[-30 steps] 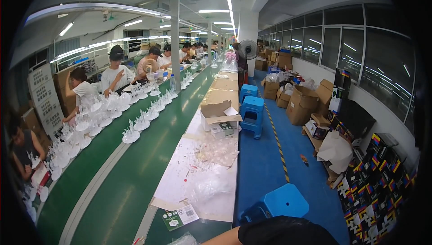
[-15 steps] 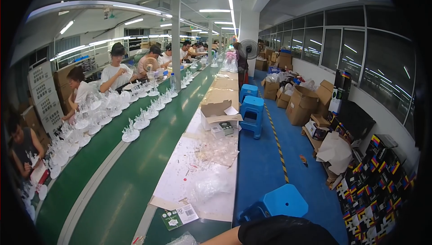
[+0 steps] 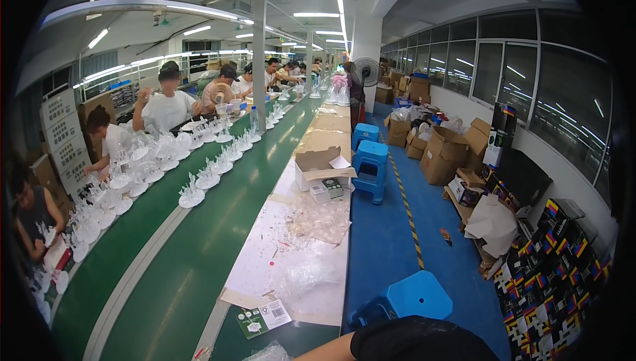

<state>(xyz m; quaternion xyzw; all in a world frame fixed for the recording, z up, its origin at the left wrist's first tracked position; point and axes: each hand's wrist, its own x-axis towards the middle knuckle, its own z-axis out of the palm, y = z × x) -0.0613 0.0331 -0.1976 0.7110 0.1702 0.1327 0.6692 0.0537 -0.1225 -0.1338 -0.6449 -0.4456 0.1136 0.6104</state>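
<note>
Neither of my hands shows. A bare forearm (image 3: 333,350) with a black sleeve (image 3: 421,340), my right arm, crosses the lower edge, and its hand is cut off below. Nearest to it lie a green and white printed card (image 3: 264,318) and a bit of clear plastic wrap (image 3: 270,352), partly out of the picture. Beyond them a white worktop (image 3: 255,261) carries a crumpled clear plastic bag (image 3: 308,276) and small scraps. Farther along stands an opened cardboard box (image 3: 311,164) with a small white and green box (image 3: 326,191) against it.
Left of the worktop runs a green conveyor belt (image 3: 192,255) with rows of clear, white-based pieces (image 3: 191,195). Several people sit along its far side. To the right are blue stools (image 3: 419,296), a yellow-black floor line (image 3: 405,215), cartons (image 3: 445,155) and a pile of black printed boxes (image 3: 553,275).
Across the belt, a person in a white shirt has raised a hand beside the head. Another to the left has leaned and reached forward. My forearm stays nearly still.
</note>
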